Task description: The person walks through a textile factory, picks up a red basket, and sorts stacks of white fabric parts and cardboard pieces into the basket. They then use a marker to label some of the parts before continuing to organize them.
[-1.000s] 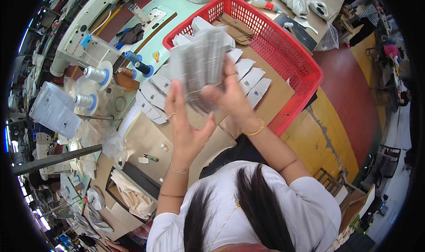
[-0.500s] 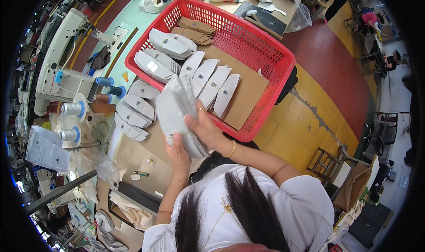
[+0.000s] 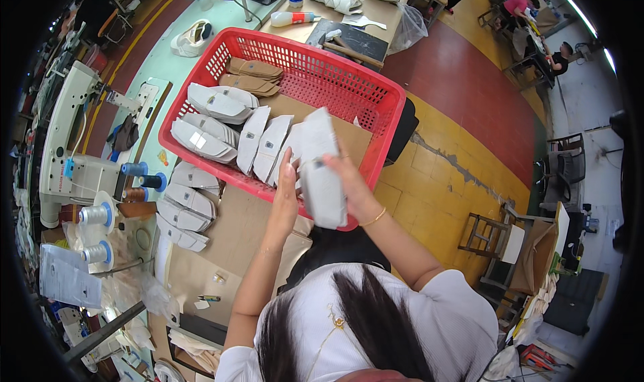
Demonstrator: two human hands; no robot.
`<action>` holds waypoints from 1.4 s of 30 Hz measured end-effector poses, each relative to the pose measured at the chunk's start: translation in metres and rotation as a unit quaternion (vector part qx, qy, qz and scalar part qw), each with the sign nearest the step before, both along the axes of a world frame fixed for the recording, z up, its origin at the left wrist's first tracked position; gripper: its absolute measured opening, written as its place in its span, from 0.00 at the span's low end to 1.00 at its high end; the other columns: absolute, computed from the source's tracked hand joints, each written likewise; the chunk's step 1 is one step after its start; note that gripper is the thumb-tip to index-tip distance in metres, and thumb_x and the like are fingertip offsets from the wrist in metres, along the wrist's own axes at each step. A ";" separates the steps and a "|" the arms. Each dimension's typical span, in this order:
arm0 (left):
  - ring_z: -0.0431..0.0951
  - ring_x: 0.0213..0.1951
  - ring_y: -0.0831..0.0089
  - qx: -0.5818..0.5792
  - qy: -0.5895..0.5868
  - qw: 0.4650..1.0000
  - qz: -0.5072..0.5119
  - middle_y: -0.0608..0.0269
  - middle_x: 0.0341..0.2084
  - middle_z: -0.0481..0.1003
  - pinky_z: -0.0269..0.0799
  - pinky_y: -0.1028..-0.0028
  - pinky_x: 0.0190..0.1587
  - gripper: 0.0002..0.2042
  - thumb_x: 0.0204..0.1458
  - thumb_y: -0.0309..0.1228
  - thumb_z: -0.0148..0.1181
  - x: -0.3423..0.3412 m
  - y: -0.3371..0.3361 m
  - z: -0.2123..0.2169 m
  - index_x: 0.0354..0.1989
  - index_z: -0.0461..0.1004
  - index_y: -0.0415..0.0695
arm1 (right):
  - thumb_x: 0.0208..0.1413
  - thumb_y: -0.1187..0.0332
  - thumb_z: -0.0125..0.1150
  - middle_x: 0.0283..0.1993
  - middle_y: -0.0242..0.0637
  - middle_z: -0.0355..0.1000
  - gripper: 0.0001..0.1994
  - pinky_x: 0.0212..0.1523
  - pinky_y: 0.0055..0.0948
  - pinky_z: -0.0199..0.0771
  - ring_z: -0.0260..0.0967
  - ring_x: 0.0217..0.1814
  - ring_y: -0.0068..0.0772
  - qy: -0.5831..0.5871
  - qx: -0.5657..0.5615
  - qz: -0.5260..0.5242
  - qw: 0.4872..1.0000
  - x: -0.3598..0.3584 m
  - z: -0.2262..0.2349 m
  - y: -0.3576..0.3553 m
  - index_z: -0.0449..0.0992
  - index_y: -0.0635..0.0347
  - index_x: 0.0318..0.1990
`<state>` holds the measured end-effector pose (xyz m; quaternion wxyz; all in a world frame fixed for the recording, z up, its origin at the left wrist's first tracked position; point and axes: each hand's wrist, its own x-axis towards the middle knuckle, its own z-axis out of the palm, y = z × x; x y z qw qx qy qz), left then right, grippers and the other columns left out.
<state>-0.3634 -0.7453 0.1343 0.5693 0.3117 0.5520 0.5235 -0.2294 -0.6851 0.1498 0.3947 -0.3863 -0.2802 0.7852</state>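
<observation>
A bundle of white shoe-tongue pieces point(image 3: 318, 137), long with trimmed ends, is gripped in my right hand point(image 3: 350, 184) above the near right part of the red basket point(image 3: 382, 114). Beside the bundle's left edge is my left hand point(image 3: 286, 197), its fingers stretched upward; whether it touches the bundle I cannot tell. In the basket, white bundles point(image 3: 274, 144) with small dark labels stand in a row on brown cardboard point(image 3: 355, 137). More white stacks point(image 3: 204, 137) and brown pieces point(image 3: 251, 77) lie at its left and far side.
More white stacks point(image 3: 184, 207) lie on the table left of the basket. A sewing machine point(image 3: 84, 134) and thread spools point(image 3: 97, 214) stand farther left. Beyond the basket are a hammer point(image 3: 349, 52) on a dark board, a bottle point(image 3: 295, 18) and a white shoe point(image 3: 192, 38).
The bundle has moved right and is turned more upright, with my right hand holding it. My left hand has come off the bundle's front and straightened. The view has shifted.
</observation>
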 end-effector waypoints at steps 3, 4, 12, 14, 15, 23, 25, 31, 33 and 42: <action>0.58 0.63 0.56 0.018 0.057 0.998 0.010 0.46 0.63 0.56 0.55 0.58 0.62 0.36 0.60 0.61 0.32 -0.015 0.003 0.002 0.70 0.45 0.49 | 0.57 0.60 0.55 0.44 0.37 0.73 0.21 0.45 0.36 0.77 0.73 0.43 0.33 0.041 -0.140 -0.062 0.987 0.034 -0.054 0.031 0.66 0.59 0.56; 0.59 0.63 0.56 0.027 0.101 0.994 0.031 0.47 0.63 0.57 0.55 0.58 0.62 0.36 0.60 0.61 0.31 -0.024 -0.004 0.002 0.70 0.46 0.49 | 0.57 0.61 0.54 0.40 0.37 0.74 0.17 0.44 0.36 0.77 0.74 0.41 0.34 0.066 -0.166 -0.060 0.982 0.039 -0.067 0.038 0.69 0.59 0.50; 0.68 0.55 0.64 -0.085 0.134 0.970 0.184 0.51 0.58 0.64 0.65 0.65 0.54 0.33 0.59 0.46 0.53 -0.109 -0.101 -0.040 0.69 0.49 0.48 | 0.56 0.62 0.54 0.46 0.41 0.73 0.17 0.49 0.41 0.75 0.72 0.47 0.41 -0.074 -0.209 -0.125 0.967 0.034 -0.164 0.058 0.69 0.59 0.50; 0.68 0.53 0.68 -0.115 0.137 0.955 0.236 0.51 0.58 0.64 0.64 0.70 0.52 0.34 0.58 0.43 0.56 -0.126 -0.130 -0.050 0.69 0.49 0.48 | 0.54 0.64 0.55 0.46 0.40 0.71 0.17 0.50 0.42 0.75 0.71 0.49 0.40 -0.041 -0.263 -0.092 0.959 0.030 -0.163 0.058 0.68 0.58 0.50; 0.67 0.52 0.69 -0.128 0.137 0.947 0.260 0.51 0.57 0.64 0.63 0.72 0.51 0.34 0.57 0.41 0.57 -0.132 -0.141 -0.053 0.69 0.49 0.48 | 0.54 0.63 0.55 0.47 0.41 0.71 0.18 0.52 0.43 0.73 0.71 0.49 0.42 -0.049 -0.274 -0.082 0.957 0.027 -0.163 0.055 0.67 0.59 0.51; 0.69 0.49 0.70 -0.192 0.171 0.899 0.353 0.49 0.57 0.64 0.65 0.72 0.50 0.36 0.55 0.41 0.60 -0.175 -0.212 -0.081 0.69 0.48 0.47 | 0.53 0.52 0.47 0.50 0.43 0.71 0.26 0.57 0.51 0.67 0.69 0.52 0.49 -0.076 -0.242 -0.074 0.964 0.017 -0.206 0.056 0.66 0.59 0.55; 0.70 0.48 0.69 -0.201 0.197 0.879 0.384 0.48 0.57 0.64 0.66 0.71 0.49 0.36 0.55 0.42 0.60 -0.201 -0.228 -0.092 0.68 0.48 0.46 | 0.60 0.49 0.48 0.53 0.42 0.70 0.26 0.56 0.50 0.68 0.69 0.54 0.46 -0.096 -0.148 -0.054 0.983 0.010 -0.208 0.047 0.65 0.59 0.58; 0.72 0.48 0.67 -0.259 0.151 0.834 0.464 0.53 0.50 0.70 0.68 0.68 0.48 0.32 0.55 0.44 0.59 -0.282 -0.268 -0.163 0.63 0.58 0.41 | 0.52 0.46 0.61 0.62 0.54 0.59 0.43 0.57 0.40 0.68 0.65 0.58 0.46 -0.387 -0.062 -0.201 0.898 -0.022 -0.214 0.035 0.52 0.73 0.63; 0.72 0.48 0.66 -0.255 0.061 0.837 0.480 0.54 0.50 0.71 0.69 0.68 0.48 0.31 0.55 0.44 0.59 -0.304 -0.260 -0.179 0.62 0.60 0.40 | 0.52 0.46 0.61 0.62 0.54 0.59 0.44 0.56 0.40 0.68 0.65 0.58 0.46 -0.378 -0.070 -0.197 0.902 -0.021 -0.209 0.037 0.51 0.73 0.63; 0.76 0.45 0.59 -0.225 -0.164 0.827 0.488 0.51 0.46 0.75 0.75 0.62 0.47 0.31 0.43 0.38 0.72 -0.338 -0.213 -0.216 0.53 0.68 0.35 | 0.56 0.47 0.56 0.72 0.55 0.36 0.41 0.67 0.43 0.52 0.51 0.69 0.52 -0.592 0.010 -0.005 0.806 0.006 -0.184 0.045 0.46 0.59 0.70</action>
